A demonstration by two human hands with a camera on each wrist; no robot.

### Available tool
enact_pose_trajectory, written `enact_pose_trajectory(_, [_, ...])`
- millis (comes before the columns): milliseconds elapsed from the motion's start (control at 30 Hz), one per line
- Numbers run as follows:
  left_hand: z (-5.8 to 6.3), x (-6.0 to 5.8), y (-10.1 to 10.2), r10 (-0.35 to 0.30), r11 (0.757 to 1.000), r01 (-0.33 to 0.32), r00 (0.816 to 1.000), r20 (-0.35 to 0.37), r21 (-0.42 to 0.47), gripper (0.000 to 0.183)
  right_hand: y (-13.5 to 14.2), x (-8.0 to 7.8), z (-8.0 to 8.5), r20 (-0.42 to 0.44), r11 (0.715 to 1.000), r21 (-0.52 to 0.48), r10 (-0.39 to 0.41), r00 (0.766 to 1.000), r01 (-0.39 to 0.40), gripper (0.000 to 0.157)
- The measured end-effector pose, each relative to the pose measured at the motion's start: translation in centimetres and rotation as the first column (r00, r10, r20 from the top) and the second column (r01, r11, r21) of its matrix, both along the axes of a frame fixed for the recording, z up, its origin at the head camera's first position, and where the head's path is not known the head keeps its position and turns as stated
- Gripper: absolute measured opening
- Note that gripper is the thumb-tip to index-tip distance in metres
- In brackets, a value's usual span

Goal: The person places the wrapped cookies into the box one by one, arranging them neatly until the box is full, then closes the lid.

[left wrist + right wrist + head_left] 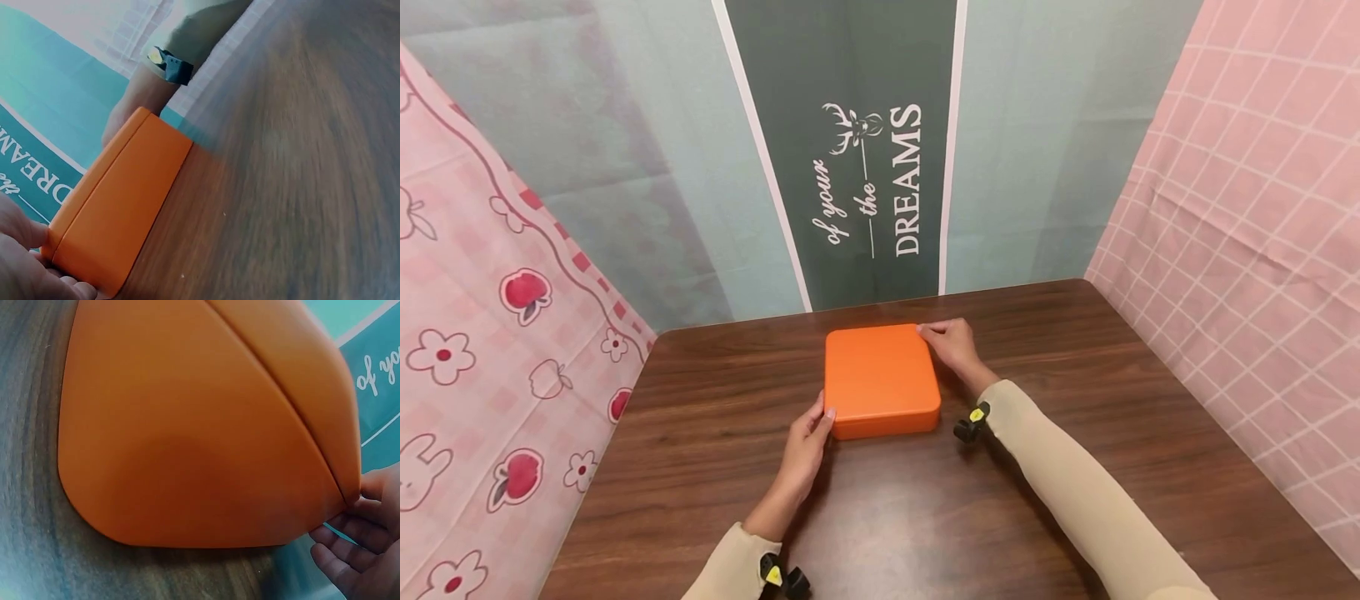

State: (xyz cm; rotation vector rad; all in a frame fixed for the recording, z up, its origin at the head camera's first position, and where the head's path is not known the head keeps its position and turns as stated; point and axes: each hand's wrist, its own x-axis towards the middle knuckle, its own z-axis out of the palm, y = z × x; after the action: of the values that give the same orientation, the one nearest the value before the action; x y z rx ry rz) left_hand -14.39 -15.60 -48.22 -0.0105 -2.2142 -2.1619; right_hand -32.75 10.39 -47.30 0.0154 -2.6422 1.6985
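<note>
A square orange box (883, 371) with rounded corners and a smooth lid sits on the wooden table. A seam between lid and base runs along its side (125, 200) in the left wrist view. My left hand (802, 452) grips the near left corner, thumb at the lid's edge and fingers round the side. At the far right corner, my right hand (953, 343) pinches the box near the lid seam; in the right wrist view its other fingers (340, 556) lie just below that corner. The lid covers whatever is inside.
Brown wood-grain table (1000, 517) extends around the box on all sides. Behind its far edge hangs a green cloth (1030, 167) with printed lettering. Pink patterned cloth (497, 358) hangs on the left, pink checked cloth (1247, 250) on the right.
</note>
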Motion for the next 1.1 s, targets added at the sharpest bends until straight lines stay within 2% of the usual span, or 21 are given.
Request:
enact_pose_trajectory(133, [0.0, 0.1, 0.0, 0.004, 1.000, -0.004, 1.000, 0.011, 0.008, 0.051, 0.0, 0.0, 0.0, 0.004, 1.000, 0.006, -0.005, 1.000, 0.005, 0.030])
enact_pose_trajectory(267, [0.6, -0.2, -0.4, 0.000, 0.999, 0.002, 0.999, 0.043, -0.050, 0.053, 0.0, 0.0, 0.0, 0.004, 1.000, 0.012, 0.009, 1.000, -0.009, 0.032])
enact_pose_trajectory(367, [1.6, -0.8, -1.0, 0.003, 0.992, 0.006, 0.998, 0.070, -0.129, 0.055, 0.1, 0.1, -0.1, -0.030, 0.997, 0.061, 0.047, 0.998, -0.045, 0.037])
enact_pose_trajectory(467, [2.7, -2.1, -1.8, 0.007, 0.979, 0.009, 0.997, 0.078, -0.202, 0.056, 0.3, 0.7, -0.1, -0.066, 0.993, 0.100, 0.067, 0.996, -0.060, 0.044])
enact_pose_trajectory(567, [3.5, -3.7, -2.5, 0.009, 0.971, 0.009, 0.997, 0.076, -0.240, 0.055, 0.7, 2.3, 0.1, -0.070, 0.995, 0.076, 0.065, 0.995, -0.059, 0.049])
enact_pose_trajectory(700, [3.7, -6.2, -3.1, -0.013, 0.968, 0.024, 0.999, 0.047, -0.250, 0.050, 1.3, 5.2, 0.2, -0.065, 0.998, 0.020, 0.058, 0.996, -0.056, 0.052])
enact_pose_trajectory(933, [2.5, -10.0, -2.9, 0.002, 0.969, 0.013, 0.998, 0.059, -0.245, 0.050, 1.3, 10.7, -0.4, -0.028, 0.994, -0.091, 0.052, 0.998, -0.054, 0.054])
enact_pose_trajectory(1100, [1.5, -11.6, -2.6, 0.018, 0.984, 0.008, 0.989, 0.145, -0.178, 0.051, 0.4, 12.3, -0.8, -0.053, 0.988, -0.118, 0.096, 0.994, -0.102, 0.057])
